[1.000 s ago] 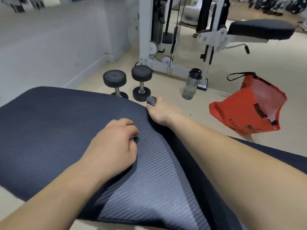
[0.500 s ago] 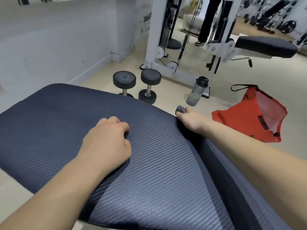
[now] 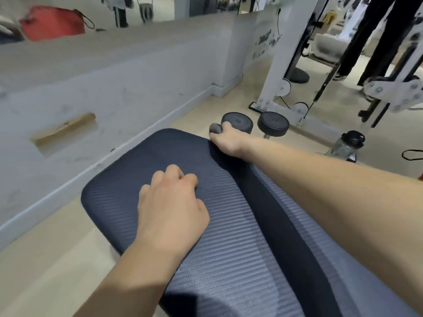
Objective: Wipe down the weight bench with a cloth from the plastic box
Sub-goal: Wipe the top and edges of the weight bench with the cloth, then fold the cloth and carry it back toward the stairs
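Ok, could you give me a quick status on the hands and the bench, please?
Left hand curled, knuckles on bench pad. Right hand shut on grey cloth at pad's far edge. Dumbbells on floor beyond, off the pad.

Dark ribbed weight bench, grey cloth bunched at far edge

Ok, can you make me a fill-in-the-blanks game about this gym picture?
1. The right hand grips a small ____ cloth at the far end of the weight bench.
2. The left hand rests on the bench with its fingers ____.
3. Two black ____ stand on the floor beyond the bench.
4. A clear water bottle has a ____ lid.

Missing words: grey; curled; dumbbells; black
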Motion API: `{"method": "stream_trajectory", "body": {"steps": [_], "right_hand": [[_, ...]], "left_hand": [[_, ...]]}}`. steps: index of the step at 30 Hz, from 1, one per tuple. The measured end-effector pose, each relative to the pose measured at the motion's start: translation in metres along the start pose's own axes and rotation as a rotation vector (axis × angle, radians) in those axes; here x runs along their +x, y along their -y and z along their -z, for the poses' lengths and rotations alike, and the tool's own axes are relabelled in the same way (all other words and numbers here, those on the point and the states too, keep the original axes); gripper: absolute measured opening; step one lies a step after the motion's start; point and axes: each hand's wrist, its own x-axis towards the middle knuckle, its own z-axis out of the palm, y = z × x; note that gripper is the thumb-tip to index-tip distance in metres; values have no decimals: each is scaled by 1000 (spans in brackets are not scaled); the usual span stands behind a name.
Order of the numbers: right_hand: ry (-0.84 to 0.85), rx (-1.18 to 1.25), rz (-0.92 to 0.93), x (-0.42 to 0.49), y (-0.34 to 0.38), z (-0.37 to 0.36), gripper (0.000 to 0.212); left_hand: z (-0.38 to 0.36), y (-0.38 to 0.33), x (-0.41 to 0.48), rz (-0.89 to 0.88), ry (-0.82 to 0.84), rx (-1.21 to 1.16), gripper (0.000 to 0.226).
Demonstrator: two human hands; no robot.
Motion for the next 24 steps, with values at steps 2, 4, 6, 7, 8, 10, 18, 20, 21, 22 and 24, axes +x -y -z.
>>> {"method": "stream_trajectory", "body": {"steps": [2,4,6,7,8,10,18,20,21,22,24], "right_hand": [[7,28,95,17,41,-12,50],[14,28,185,30,76,-27,44],[13,-52,259,36,93,-37,40],[8,-99,279,36,95,-39,41],[1,-127,287,36,93,-38,43],[3,-104,269,38,77,-33,45],[-144,-103,124,-14,-36,-4,32],[-208,-17,105,-42,-55,4,25],[-236,26,115,-60,-63,7,22],[-252,56,132,-80,-70,9,18],[-240,57,183,-127,-84,7,17]], "left_hand": [[1,6,4,16,-23,-10,26],[1,15,7,41,-36,-23,27],[2,21,9,55,-58,-27,26],[3,24,8,58,-65,-29,26],[3,26,7,58,-67,-32,26],[3,30,2,53,-67,-36,25],[10,8,-12,-59,-115,-122,30],[13,-5,-17,-114,-113,-127,32],[15,-12,-20,-143,-110,-126,32],[17,-18,-23,-170,-103,-126,33],[20,-29,-32,-207,-77,-125,34]]}}
